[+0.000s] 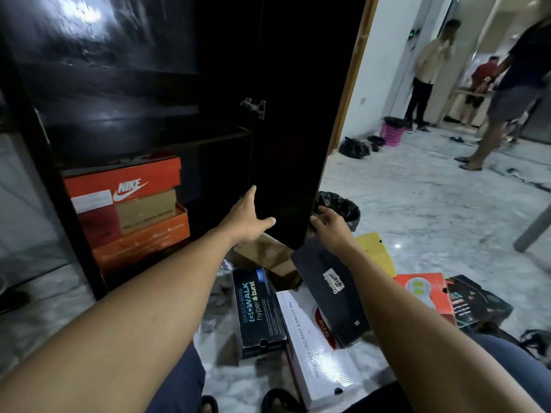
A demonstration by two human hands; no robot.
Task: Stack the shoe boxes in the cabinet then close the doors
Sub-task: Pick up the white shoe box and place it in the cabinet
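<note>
Right now, on my feed, the left grip (250, 216) is released: its fingers are spread and stretched against the inner face of the open cabinet door (286, 144), low down near the hinge side. The right grip (328, 222) grasps the same door, with its fingers curled round the free edge.

The cabinet (125, 93) is dark and stands on a marble floor (417, 210). Its bottom left compartment holds a stack. The orange box (140, 242) lies lowest, a brown box (146, 208) and a dark red box (95, 225) sit side by side on it, and the red Nike box (122, 180) lies on top.

More boxes lie on the floor in front of me. The Skechers box (259, 311) lies just beside the white box (319, 338). The black Tiger box (331, 290) rests tilted across the white one, under my right wrist. A plain brown carton (265, 257) sits below the door's bottom edge. A yellow box (375, 251), a red-orange box (423, 290) and a dark printed box (480, 302) lie to the right.

A bin with a black liner (340, 210) stands just behind the door. Further back I see a pink basket (392, 134) and several people (429, 70) standing.
</note>
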